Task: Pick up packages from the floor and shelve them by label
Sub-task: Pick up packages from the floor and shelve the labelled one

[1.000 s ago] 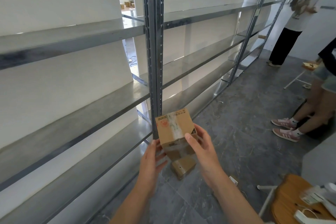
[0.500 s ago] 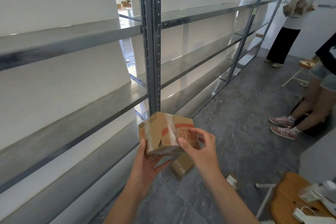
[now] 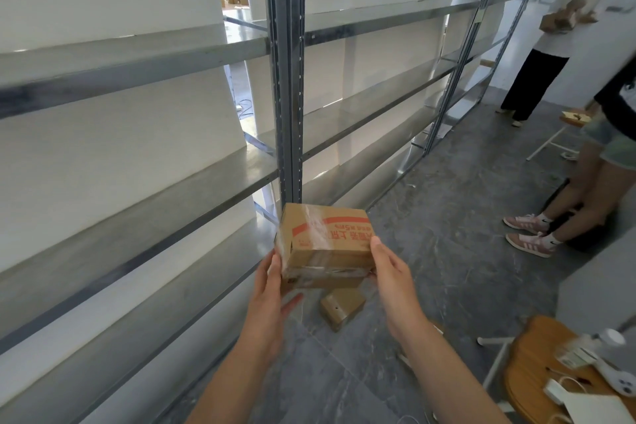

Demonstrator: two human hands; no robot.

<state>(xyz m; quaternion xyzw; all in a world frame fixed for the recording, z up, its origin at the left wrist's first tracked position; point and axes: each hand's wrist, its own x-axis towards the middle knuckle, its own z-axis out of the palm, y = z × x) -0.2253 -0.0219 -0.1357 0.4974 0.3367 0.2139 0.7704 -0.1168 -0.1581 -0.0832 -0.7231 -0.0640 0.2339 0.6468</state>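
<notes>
Cardboard box (image 3: 325,244): clamped between left hand (image 3: 272,289) and right hand (image 3: 390,274), beside the shelf upright (image 3: 287,79).
Risk: slip likely, caused by glossy tape under fingertips.

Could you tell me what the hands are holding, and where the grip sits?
A taped cardboard box, gripped at its two ends: left hand, right hand.

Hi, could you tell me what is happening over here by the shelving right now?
A person holds a taped cardboard box in front of the metal shelving, the left hand on one end and the right hand on the other. Its red print faces up, reading upside down. A smaller box lies on the floor below. The visible shelves hold no packages.
</notes>
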